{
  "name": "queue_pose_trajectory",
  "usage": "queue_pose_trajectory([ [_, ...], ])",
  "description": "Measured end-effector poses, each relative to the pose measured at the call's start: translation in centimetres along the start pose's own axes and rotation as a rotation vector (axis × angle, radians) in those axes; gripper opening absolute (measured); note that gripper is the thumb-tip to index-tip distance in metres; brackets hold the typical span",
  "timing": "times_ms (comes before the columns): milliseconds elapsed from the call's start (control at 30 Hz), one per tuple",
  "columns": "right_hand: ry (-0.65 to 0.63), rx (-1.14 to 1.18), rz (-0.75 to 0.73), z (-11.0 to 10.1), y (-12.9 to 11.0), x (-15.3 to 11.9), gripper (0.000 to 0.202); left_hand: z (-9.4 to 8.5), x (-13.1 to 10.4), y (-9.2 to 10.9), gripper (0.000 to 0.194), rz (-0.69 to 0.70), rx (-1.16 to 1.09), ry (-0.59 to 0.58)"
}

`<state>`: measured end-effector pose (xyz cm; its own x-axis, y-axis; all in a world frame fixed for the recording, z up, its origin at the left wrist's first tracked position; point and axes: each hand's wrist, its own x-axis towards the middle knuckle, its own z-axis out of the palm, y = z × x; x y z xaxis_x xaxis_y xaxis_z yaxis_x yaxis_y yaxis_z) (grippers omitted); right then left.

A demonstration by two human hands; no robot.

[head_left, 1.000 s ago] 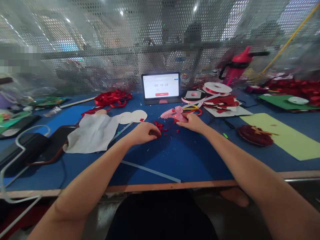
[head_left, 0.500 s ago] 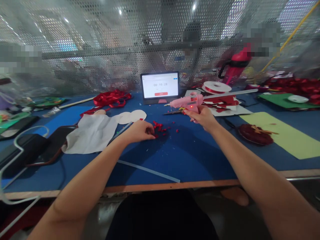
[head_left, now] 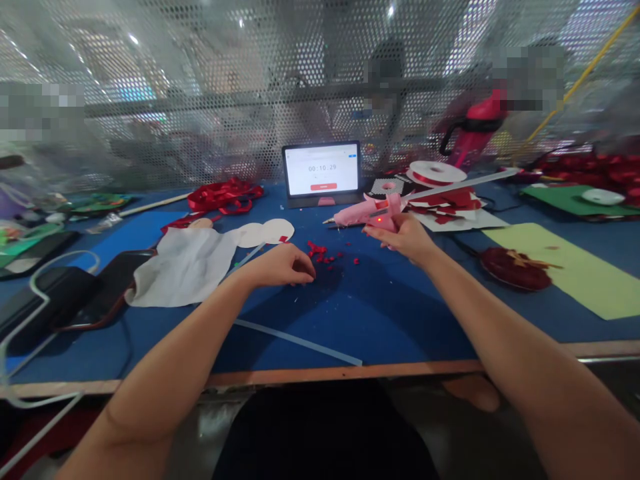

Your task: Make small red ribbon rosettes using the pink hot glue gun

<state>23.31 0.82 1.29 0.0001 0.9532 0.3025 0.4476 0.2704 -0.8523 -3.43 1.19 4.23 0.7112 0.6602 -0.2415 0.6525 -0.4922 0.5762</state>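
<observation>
My right hand is wrapped around the handle of a pink hot glue gun. Its nozzle points left, a red light glows on its side, and a long clear glue stick sticks out of its back. My left hand hovers low over the blue table with thumb and fingers pinched. Whatever they hold, if anything, is hidden. Just beyond its fingertips lie small red scraps. Behind that hand is a white round-lobed cutout with a little red square on it.
A tablet showing a timer stands at the back. White cloth and a phone are left; a loose glue stick lies in front. Ribbon spool, dark red pouch and yellow sheet are right.
My right hand has tilted the glue gun so its nozzle sits lower and further left. The left hand has shifted slightly right and down, its fingertips curling closer together.
</observation>
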Motion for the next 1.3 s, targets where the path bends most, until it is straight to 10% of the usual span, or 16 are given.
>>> queue_pose_trajectory([
  [233,-0.030,-0.009,-0.014,-0.1,0.2,-0.1,0.028,-0.6,0.3,-1.0,0.019,-0.024,0.167,0.302],
  [633,-0.015,-0.093,-0.063,0.0,-0.1,-0.2,0.032,-0.4,-0.1,-0.4,0.026,0.009,-0.026,-0.009],
  [1300,-0.259,-0.284,-0.221,1.3,-0.3,-1.0,0.034,-0.1,0.7,-1.8,0.018,-0.077,0.176,0.212],
])
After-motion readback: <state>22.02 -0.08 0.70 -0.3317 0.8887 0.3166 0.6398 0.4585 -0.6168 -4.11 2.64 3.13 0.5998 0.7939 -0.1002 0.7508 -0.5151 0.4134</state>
